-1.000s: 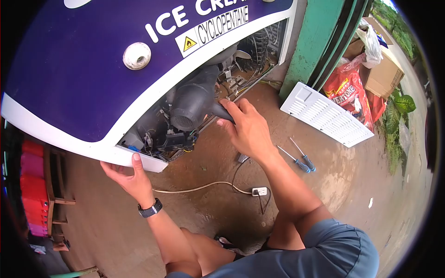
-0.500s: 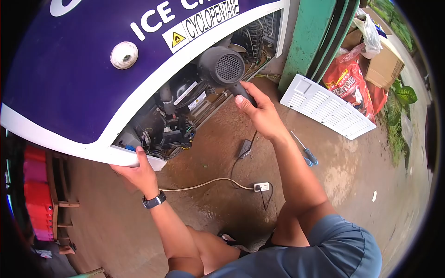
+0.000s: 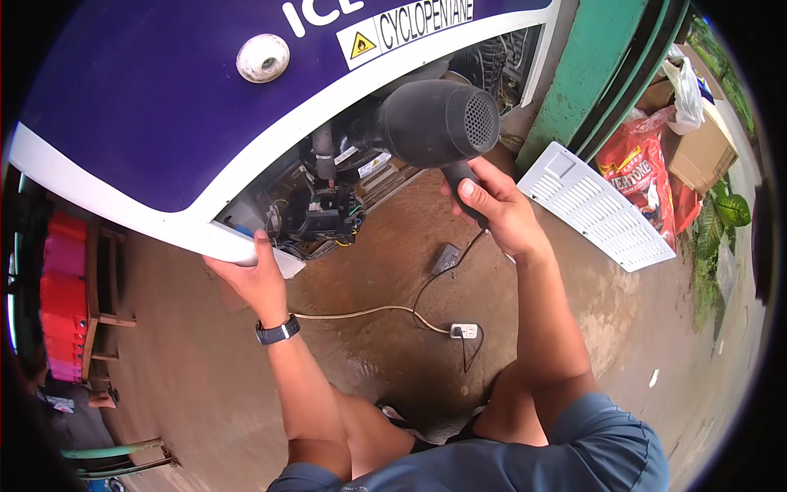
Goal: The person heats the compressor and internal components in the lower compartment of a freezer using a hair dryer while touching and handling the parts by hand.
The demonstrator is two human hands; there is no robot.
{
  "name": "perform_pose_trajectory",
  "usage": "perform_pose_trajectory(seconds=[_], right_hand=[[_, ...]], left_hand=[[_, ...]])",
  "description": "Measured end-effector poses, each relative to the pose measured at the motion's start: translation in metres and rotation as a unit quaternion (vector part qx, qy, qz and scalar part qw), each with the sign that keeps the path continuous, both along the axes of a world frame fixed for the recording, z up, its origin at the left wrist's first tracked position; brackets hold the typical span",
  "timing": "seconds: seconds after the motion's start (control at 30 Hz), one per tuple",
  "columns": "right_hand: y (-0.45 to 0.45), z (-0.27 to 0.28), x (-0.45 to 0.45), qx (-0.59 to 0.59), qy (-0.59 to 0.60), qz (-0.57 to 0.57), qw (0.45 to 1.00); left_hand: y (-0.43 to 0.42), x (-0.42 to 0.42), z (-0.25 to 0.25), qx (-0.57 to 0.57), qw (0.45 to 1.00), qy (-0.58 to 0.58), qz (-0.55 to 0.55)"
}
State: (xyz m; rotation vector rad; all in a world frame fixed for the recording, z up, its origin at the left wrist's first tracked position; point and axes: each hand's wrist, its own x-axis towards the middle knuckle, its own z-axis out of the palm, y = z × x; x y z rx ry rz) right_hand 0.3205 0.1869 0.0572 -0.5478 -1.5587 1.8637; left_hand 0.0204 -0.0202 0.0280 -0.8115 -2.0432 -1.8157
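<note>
My right hand [image 3: 502, 205] is wrapped round the handle of a black hair dryer [image 3: 430, 123]. Its nozzle end points left into the open compartment of a purple and white ice cream freezer [image 3: 156, 123]; the round rear grille faces right. Inside that opening sit a dark compressor [image 3: 354, 164] with labels and a black electrical part with wires [image 3: 316, 220]. My left hand [image 3: 258, 279] grips the freezer's white lower edge, thumb on top and fingers hidden beneath. From the dryer a black cord runs down to a white extension socket [image 3: 463, 330] on the floor.
A white vented panel [image 3: 598, 209] leans at the right by a green post [image 3: 578, 74]. Beside it are a red bag [image 3: 639, 160] and a cardboard box [image 3: 705, 148]. A small grey block [image 3: 445, 259] lies on the wet floor [image 3: 369, 361]. Red crates [image 3: 64, 287] stand left.
The hair dryer has swung with my right hand, now showing more of its side, its grille turned rightward. My left hand stays on the freezer edge. The view has shifted; my forearm now hides the screwdriver.
</note>
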Motion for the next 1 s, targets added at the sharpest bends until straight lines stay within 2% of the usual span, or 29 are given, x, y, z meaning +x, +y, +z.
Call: perform_pose_trajectory(seconds=[0.23,0.3,0.5,0.6,0.67,0.7,0.77,0.83,0.9,0.97,1.0], right_hand=[[0.003,0.000,0.015,0.060,-0.030,0.067,0.995],[0.002,-0.001,0.018,0.039,-0.031,0.080,0.996],[-0.002,0.002,0.017,0.097,0.006,0.050,0.994],[0.004,-0.003,0.021,0.049,-0.024,0.032,0.998],[0.010,-0.008,0.021,0.029,-0.030,0.026,0.999],[0.012,-0.010,0.020,0.022,-0.032,0.023,0.999],[0.012,-0.011,0.017,0.014,-0.008,-0.004,1.000],[0.011,-0.011,0.014,0.010,0.014,-0.035,0.999],[0.011,-0.012,0.012,0.006,0.029,-0.057,0.998],[0.016,-0.012,0.010,-0.001,0.060,-0.064,0.996],[0.015,-0.010,0.008,-0.005,0.070,-0.072,0.995]], left_hand=[[-0.001,-0.002,-0.001,-0.026,0.999,0.018,0.029],[-0.003,0.002,0.004,-0.033,0.999,0.004,0.035],[-0.003,0.006,0.009,-0.041,0.999,0.001,0.027],[-0.002,0.004,0.006,-0.033,0.999,-0.007,0.028],[-0.001,0.001,0.004,-0.049,0.994,0.065,0.068],[0.000,0.005,0.006,-0.050,0.994,0.066,0.067],[0.004,0.023,0.008,-0.074,0.960,0.175,0.204],[0.003,0.046,-0.005,-0.017,0.935,0.317,0.156],[0.008,0.070,-0.028,-0.106,0.939,0.311,-0.105],[0.026,0.082,-0.035,-0.301,0.901,0.287,-0.124],[0.032,0.078,-0.043,-0.326,0.905,0.247,-0.113]])
